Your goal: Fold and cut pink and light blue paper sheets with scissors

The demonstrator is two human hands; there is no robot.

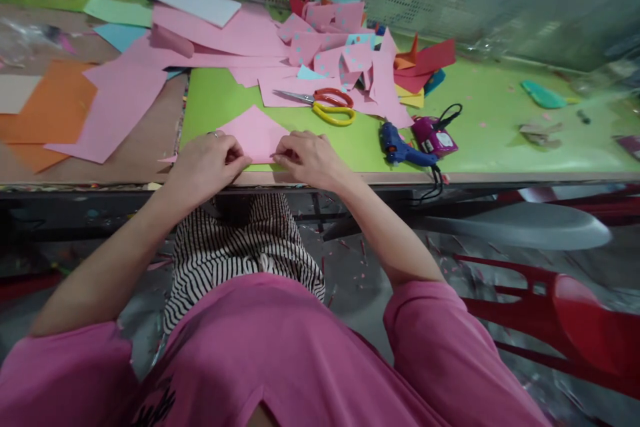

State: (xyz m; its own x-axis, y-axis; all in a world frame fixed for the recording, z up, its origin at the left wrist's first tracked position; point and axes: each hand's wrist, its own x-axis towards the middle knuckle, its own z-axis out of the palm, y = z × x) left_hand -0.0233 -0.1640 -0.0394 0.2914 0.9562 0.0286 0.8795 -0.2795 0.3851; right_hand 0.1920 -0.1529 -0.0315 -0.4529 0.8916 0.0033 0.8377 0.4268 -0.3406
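Note:
A pink sheet of paper [256, 133] lies flat on the green table top near its front edge, one corner pointing away from me. My left hand [207, 159] pinches the lower left part of its near edge, fingers curled. On the right part of the same edge, my right hand [310, 157] pinches the paper between thumb and fingers. Both hands rest low on the table. Just beyond the sheet lie scissors [325, 105] with one red and one yellow handle loop.
A blue glue gun [403, 147] and a purple box with a cord [434, 137] lie to the right. Pink paper scraps [320, 53] pile up at the back. Orange paper [55, 110] lies left. A red chair [555, 313] stands below right.

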